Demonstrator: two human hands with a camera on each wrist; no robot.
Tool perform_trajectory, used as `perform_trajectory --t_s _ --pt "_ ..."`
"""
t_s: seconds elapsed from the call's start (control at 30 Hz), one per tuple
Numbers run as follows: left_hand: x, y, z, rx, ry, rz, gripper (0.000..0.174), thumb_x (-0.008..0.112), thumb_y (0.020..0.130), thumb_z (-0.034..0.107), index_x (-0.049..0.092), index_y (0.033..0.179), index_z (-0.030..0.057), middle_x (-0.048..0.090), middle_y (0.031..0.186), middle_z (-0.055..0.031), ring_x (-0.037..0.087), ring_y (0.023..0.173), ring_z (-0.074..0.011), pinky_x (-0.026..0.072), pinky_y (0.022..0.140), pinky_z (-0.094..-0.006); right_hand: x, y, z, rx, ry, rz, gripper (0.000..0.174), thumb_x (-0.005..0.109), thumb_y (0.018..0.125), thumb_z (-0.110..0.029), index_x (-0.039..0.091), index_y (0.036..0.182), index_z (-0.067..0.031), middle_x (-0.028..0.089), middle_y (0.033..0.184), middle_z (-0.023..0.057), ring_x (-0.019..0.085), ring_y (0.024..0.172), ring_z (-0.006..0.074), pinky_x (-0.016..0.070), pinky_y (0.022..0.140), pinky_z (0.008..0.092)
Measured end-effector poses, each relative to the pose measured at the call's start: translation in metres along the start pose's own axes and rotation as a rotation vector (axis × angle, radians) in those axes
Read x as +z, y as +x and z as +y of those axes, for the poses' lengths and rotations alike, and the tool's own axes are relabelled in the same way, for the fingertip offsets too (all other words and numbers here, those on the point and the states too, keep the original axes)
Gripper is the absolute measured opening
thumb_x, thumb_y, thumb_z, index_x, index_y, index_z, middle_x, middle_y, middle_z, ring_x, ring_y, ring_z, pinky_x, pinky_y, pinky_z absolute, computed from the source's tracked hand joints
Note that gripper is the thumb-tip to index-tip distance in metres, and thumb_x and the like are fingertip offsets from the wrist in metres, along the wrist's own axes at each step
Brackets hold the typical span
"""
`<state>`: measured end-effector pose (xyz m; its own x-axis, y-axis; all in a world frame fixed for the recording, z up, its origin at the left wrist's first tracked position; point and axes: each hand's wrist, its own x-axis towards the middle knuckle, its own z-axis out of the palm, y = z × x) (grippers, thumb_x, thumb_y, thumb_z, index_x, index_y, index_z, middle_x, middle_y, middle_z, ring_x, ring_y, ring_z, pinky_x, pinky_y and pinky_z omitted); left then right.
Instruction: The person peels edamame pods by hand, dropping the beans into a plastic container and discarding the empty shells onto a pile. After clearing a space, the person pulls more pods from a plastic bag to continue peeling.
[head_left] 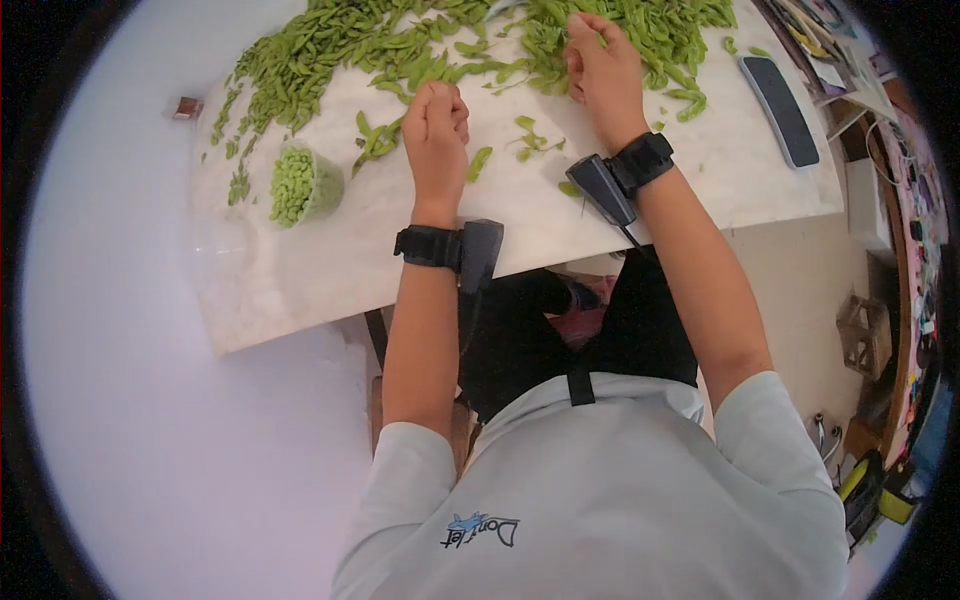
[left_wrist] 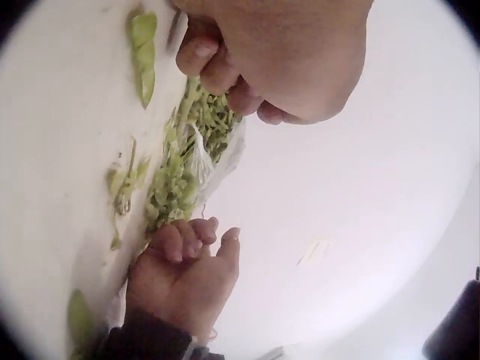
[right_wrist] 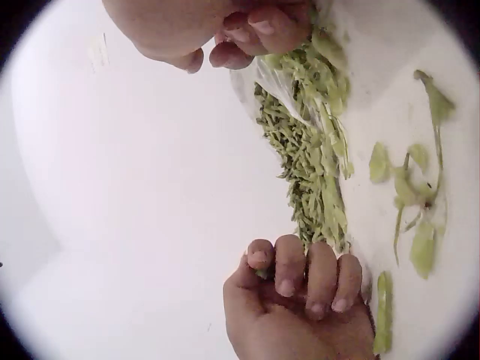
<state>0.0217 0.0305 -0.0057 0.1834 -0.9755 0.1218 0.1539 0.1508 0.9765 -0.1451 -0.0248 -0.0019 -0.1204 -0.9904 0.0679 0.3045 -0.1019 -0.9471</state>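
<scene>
My left hand [head_left: 437, 135] is above the table, left of centre, its fingers curled. Between its thumb and forefinger a bit of green shows in the right wrist view, a mostly hidden bean pod [right_wrist: 262, 274]. Further forward and to the right, my right hand [head_left: 607, 80] hovers close to the big pile of green bean pods [head_left: 660, 35]. In the left wrist view its fingers bend loosely, the thumb stands apart, and nothing shows in its grasp. Left of my left hand stands a clear plastic cup [head_left: 331, 185] full of shelled green beans [head_left: 291, 187].
More pods [head_left: 290, 80] spread over the far left of the white table [head_left: 420, 285]. Loose pods and a stemmed sprig [head_left: 535, 138] lie between my hands. A phone [head_left: 780, 110] lies at the right. Thin clear plastic [left_wrist: 202, 161] shows among the pods.
</scene>
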Motion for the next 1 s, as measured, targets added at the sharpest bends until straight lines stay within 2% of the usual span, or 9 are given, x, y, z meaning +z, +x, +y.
perform_trajectory --t_s 0.23,0.3,0.37,0.47,0.57,0.67,0.8,0.87,1.0 --pt "-0.026 -0.005 0.046 -0.016 -0.586 -0.024 0.008 0.043 0.092 0.014 0.048 0.088 0.0093 0.032 0.068 0.0024 0.026 0.053 -0.0069 0.0243 0.050 -0.0224 -0.005 0.002 0.005 -0.001 -0.022 -0.141 0.024 0.053 0.092 -0.025 0.060 0.092 -0.0025 0.049 0.057 -0.0016 0.042 0.047 0.0049 0.0317 0.043 0.0212" --pt "-0.045 -0.008 0.076 0.080 -0.455 -0.015 0.012 0.042 0.092 0.010 0.048 0.102 0.0075 0.031 0.069 0.0024 0.026 0.054 -0.0071 0.0251 0.050 -0.0223 -0.005 0.003 0.008 -0.048 -0.030 -0.127 0.024 0.053 0.092 -0.025 0.060 0.091 -0.0019 0.049 0.057 -0.0015 0.042 0.047 0.0054 0.0317 0.044 0.0214" --pt "-0.073 -0.003 0.101 0.129 -0.151 0.148 0.021 0.042 0.092 0.009 0.045 0.112 0.0049 0.033 0.068 0.0021 0.027 0.053 -0.0071 0.0266 0.050 -0.0219 -0.004 0.003 0.008 -0.001 0.016 -0.141 0.024 0.053 0.092 -0.024 0.060 0.093 -0.0014 0.050 0.058 -0.0010 0.044 0.049 0.0059 0.0330 0.045 0.0218" --pt "-0.120 0.006 0.120 0.118 0.369 0.216 0.021 0.043 0.093 0.012 0.050 0.111 0.0031 0.039 0.069 0.0007 0.032 0.054 -0.0090 0.0314 0.051 -0.0233 -0.004 0.004 0.009 -0.015 0.025 -0.154 0.023 0.054 0.092 -0.023 0.060 0.093 -0.0008 0.051 0.059 -0.0002 0.045 0.051 0.0065 0.0349 0.048 0.0224" --pt "-0.164 0.016 0.112 0.205 1.261 0.220 0.024 0.043 0.090 0.015 0.057 0.107 0.0059 0.060 0.083 -0.0088 0.055 0.065 -0.0200 0.0442 0.063 -0.0325 -0.003 0.003 0.008 -0.026 -0.010 -0.167 0.020 0.054 0.090 -0.019 0.060 0.094 -0.0002 0.051 0.059 -0.0001 0.046 0.053 0.0066 0.0360 0.049 0.0226" --pt "-0.155 0.008 0.112 0.058 1.413 0.211 0.023 0.046 0.090 0.018 0.062 0.103 0.0087 0.064 0.096 -0.0111 0.060 0.083 -0.0264 0.0457 0.076 -0.0344 -0.004 0.006 0.013 -0.045 -0.054 -0.159 0.017 0.052 0.088 -0.014 0.059 0.096 0.0002 0.052 0.060 -0.0004 0.045 0.053 0.0064 0.0363 0.050 0.0228" --pt "-0.143 0.008 0.122 0.161 1.613 0.246 0.023 0.051 0.089 0.022 0.062 0.106 0.0099 0.066 0.092 -0.0094 0.061 0.087 -0.0262 0.0462 0.078 -0.0331 -0.009 0.007 0.014 -0.059 -0.078 -0.139 0.019 0.048 0.082 -0.006 0.059 0.097 0.0005 0.053 0.062 0.0001 0.045 0.053 0.0069 0.0372 0.052 0.0239" --pt "-0.138 0.014 0.124 0.276 1.595 0.224 0.024 0.053 0.089 0.024 0.062 0.106 0.0095 0.066 0.091 -0.0096 0.062 0.087 -0.0261 0.0468 0.077 -0.0334 -0.009 0.003 0.014 -0.060 -0.048 -0.150 0.019 0.047 0.082 -0.006 0.060 0.095 0.0005 0.055 0.063 0.0008 0.046 0.055 0.0077 0.0382 0.053 0.0241" --pt "-0.077 0.037 0.129 0.145 1.193 -0.001 0.028 0.056 0.088 0.024 0.063 0.106 0.0033 0.066 0.094 -0.0099 0.062 0.087 -0.0153 0.0497 0.070 -0.0288 -0.007 0.009 0.017 -0.064 -0.043 -0.177 0.020 0.046 0.082 -0.007 0.062 0.092 0.0003 0.057 0.066 0.0024 0.051 0.060 0.0095 0.0406 0.057 0.0240"
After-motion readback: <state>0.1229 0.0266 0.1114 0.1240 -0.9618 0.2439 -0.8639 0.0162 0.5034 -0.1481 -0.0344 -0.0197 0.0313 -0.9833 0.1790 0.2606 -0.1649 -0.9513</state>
